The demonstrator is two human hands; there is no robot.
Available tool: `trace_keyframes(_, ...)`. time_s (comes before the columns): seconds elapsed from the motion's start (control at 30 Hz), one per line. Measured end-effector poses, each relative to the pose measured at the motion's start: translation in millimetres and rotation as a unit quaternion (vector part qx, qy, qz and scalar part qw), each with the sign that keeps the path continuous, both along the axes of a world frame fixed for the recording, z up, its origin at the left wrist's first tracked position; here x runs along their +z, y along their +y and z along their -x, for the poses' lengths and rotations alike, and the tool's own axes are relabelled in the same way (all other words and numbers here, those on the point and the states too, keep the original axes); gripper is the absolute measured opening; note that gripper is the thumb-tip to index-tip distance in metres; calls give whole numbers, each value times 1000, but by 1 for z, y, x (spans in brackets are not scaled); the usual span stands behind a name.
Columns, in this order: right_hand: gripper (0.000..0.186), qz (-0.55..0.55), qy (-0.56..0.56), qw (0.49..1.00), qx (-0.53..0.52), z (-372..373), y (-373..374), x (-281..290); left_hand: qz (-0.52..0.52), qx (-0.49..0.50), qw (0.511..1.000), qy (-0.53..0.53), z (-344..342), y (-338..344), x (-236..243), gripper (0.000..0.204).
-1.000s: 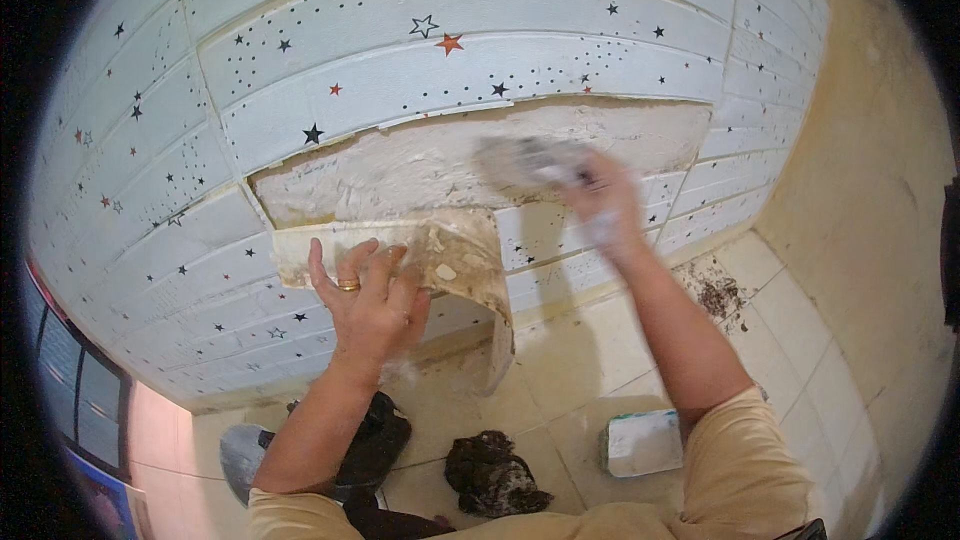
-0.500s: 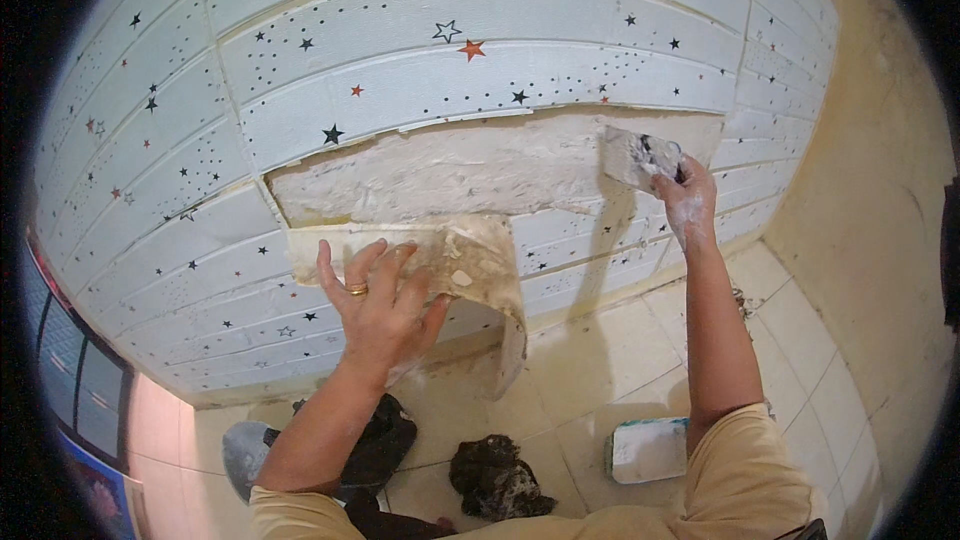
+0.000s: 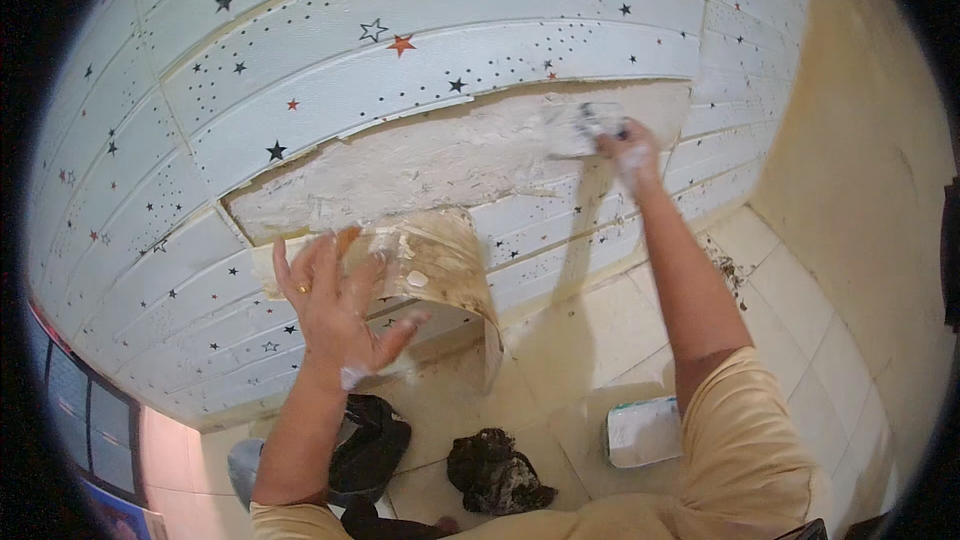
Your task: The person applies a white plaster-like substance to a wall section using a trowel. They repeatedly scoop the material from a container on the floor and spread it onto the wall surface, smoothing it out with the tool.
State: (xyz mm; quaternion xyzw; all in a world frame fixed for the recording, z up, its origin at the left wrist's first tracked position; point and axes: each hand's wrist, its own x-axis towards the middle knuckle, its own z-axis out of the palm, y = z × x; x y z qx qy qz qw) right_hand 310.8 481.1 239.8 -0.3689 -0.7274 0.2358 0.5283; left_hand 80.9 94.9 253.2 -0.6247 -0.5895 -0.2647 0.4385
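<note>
A long strip of star-printed foam wall panel is peeled down from the wall, and bare whitish plaster point(image 3: 420, 175) shows behind it. The hanging flap point(image 3: 445, 255) has its stained yellowish back turned toward me and curls down at its right end. My left hand point(image 3: 335, 305) is over the flap's left part, fingers spread; whether it touches is unclear. My right hand point(image 3: 632, 152) grips a flat putty scraper point(image 3: 572, 132) smeared with white paste and dark marks. The scraper, blurred, is at the right part of the bare strip.
A white tub point(image 3: 643, 432) stands on the tiled floor below my right arm. A dirty dark cloth point(image 3: 495, 470) and a black bag-like heap point(image 3: 370, 445) lie nearer my feet. Debris point(image 3: 730, 270) lies along the wall's base. A plain yellowish wall point(image 3: 850, 130) closes the right side.
The view has shifted, so the wall sits further left. My left hand has lifted, its fingers spreading more over the flap. My right hand still has the scraper at the bare strip, now blurred.
</note>
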Motion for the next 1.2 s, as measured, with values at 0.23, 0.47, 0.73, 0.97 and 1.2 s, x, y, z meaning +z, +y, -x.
trace_keyframes(0.23, 12, 5, 42, 995, 88, -11, -86, 33, 68, 82, 994, 21, 4, 34, 43, 42)
trace_keyframes(0.47, 21, -81, -46, 995, 30, 31, -31, -19, 106, 170, 978, 57, -4, 58, 33, 54)
trace_keyframes(0.73, 14, 15, 113, 985, -131, -140, 50, -10, 117, 195, 973, 27, -19, 50, 36, 51)
trace_keyframes(0.97, 25, -74, -7, 997, -5, -39, 6, -38, 84, 122, 988, 44, -38, 72, 34, 40)
trace_keyframes(1.2, 17, -6, 72, 992, -108, -148, 10, -29, -69, 84, 987, 120, -28, 97, 55, 47)
